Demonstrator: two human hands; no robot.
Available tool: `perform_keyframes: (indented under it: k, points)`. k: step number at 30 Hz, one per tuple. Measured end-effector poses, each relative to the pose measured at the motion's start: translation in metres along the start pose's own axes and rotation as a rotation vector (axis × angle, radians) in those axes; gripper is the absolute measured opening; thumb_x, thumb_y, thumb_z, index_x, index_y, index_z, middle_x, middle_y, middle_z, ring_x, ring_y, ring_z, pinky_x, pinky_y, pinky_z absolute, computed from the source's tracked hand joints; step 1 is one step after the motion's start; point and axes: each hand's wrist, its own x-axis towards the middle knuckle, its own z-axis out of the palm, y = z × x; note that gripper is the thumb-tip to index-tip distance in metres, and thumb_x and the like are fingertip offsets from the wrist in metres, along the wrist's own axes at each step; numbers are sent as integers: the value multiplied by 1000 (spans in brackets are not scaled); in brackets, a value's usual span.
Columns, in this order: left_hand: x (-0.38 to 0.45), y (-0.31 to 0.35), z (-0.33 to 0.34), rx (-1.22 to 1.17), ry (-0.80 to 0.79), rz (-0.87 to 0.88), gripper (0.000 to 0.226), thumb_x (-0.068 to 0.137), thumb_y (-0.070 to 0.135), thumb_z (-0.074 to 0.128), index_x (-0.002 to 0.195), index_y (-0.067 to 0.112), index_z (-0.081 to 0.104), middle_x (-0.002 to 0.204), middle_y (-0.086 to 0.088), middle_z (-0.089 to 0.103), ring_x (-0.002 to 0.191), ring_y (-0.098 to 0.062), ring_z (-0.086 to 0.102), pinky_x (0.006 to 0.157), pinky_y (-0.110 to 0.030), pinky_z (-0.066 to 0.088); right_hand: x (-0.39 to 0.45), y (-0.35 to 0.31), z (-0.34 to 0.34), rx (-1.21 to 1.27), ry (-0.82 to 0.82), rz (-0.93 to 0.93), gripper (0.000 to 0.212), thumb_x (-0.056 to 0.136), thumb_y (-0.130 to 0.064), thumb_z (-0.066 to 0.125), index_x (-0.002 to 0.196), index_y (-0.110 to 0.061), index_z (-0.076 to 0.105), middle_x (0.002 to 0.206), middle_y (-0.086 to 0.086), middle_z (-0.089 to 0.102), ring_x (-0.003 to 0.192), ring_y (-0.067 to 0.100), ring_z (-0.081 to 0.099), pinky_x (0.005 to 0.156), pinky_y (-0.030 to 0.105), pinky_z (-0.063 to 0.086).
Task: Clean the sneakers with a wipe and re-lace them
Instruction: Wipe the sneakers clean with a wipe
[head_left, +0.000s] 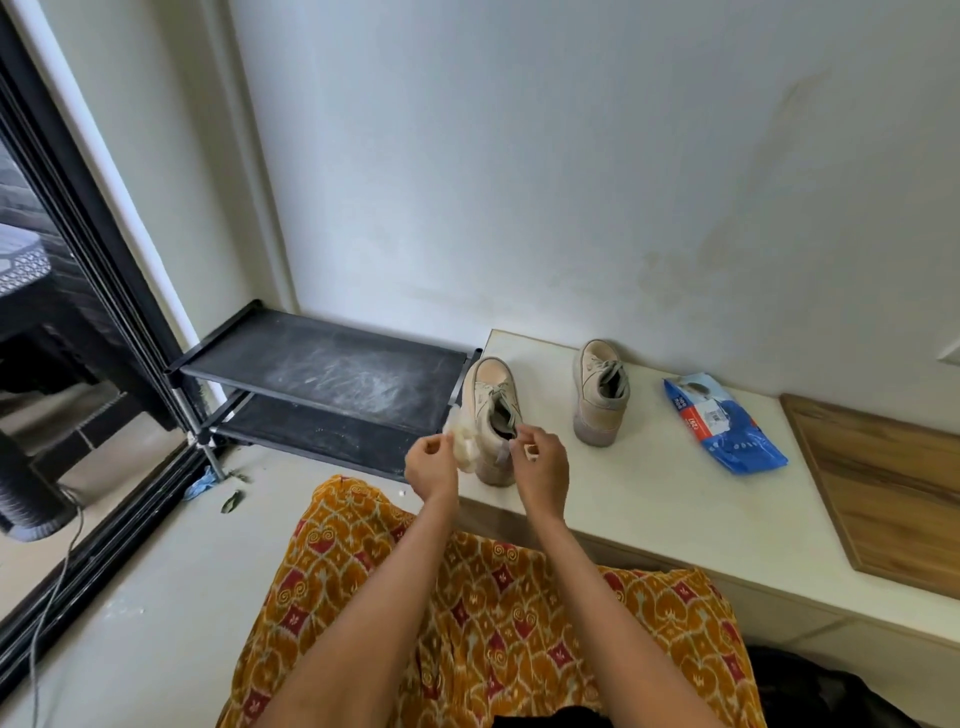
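The near sneaker (488, 410) stood upright at the left end of the tabletop (675, 499), toe to the wall, heel toward the person, its laces looking still threaded. The left hand (430, 465) pinched a crumpled pale wipe (464, 447) against the shoe's outer left side; the right hand (537, 457) was curled at the heel collar, seemingly steadying it, though whether it truly gripped anything could not be told. To do this wiping step well, the right hand probably needed a firm hold so the shoe would not slide off the nearby edge, and the wipe should be unfolded to a clean face. The second sneaker (602, 389) waited well apart, beside the blue wipe packet (724, 423), with a wooden board (893, 483) farther right
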Motion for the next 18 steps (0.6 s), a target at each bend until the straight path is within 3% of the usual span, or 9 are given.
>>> perform_keyframes:
  k: [2, 5, 9, 12, 14, 18]
  points:
    - [13, 9, 4, -17, 63, -15, 11, 89, 18, 61, 91, 8, 64, 90, -3, 63, 83, -16, 58, 73, -28, 48, 11, -1, -2, -71, -64, 17, 32, 87, -26, 63, 118, -18, 64, 114, 6, 63, 106, 21, 58, 86, 29, 48]
    - [32, 27, 17, 31, 22, 81, 8, 90, 15, 60, 94, 8, 59, 92, -3, 60, 84, -16, 57, 72, -25, 45, 20, 2, 3, -151, -189, 11, 31, 88, -29, 63, 117, -20, 67, 116, 2, 66, 103, 19, 62, 83, 26, 48]
    - [48, 28, 43, 292, -155, 292, 22, 89, 8, 61, 110, 5, 67, 101, -9, 70, 89, -18, 65, 80, -23, 50, 21, 8, 11, -195, -118, -23, 25, 88, -33, 62, 110, -24, 70, 107, -3, 71, 95, 15, 65, 70, 23, 51]
    - [34, 12, 49, 334, -224, 359, 23, 89, 3, 57, 107, 6, 71, 100, -9, 72, 88, -15, 67, 82, -20, 50, 20, 10, 13, -237, -67, -74, 24, 89, -36, 60, 109, -27, 71, 103, -5, 71, 91, 13, 65, 60, 16, 42]
    - [23, 5, 43, 311, -207, 402, 23, 89, 1, 57, 105, 6, 71, 99, -8, 73, 88, -15, 67, 80, -18, 51, 22, 11, 14, -247, -51, -76, 24, 89, -37, 60, 109, -28, 71, 103, -6, 71, 92, 13, 64, 59, 14, 40]
    - [1, -11, 27, 276, -229, 586, 18, 86, 2, 64, 102, 3, 71, 91, -8, 73, 76, -8, 64, 69, -5, 48, 29, 14, 16, -263, -51, -56, 24, 90, -39, 58, 109, -30, 70, 106, -5, 71, 95, 16, 64, 66, 23, 49]
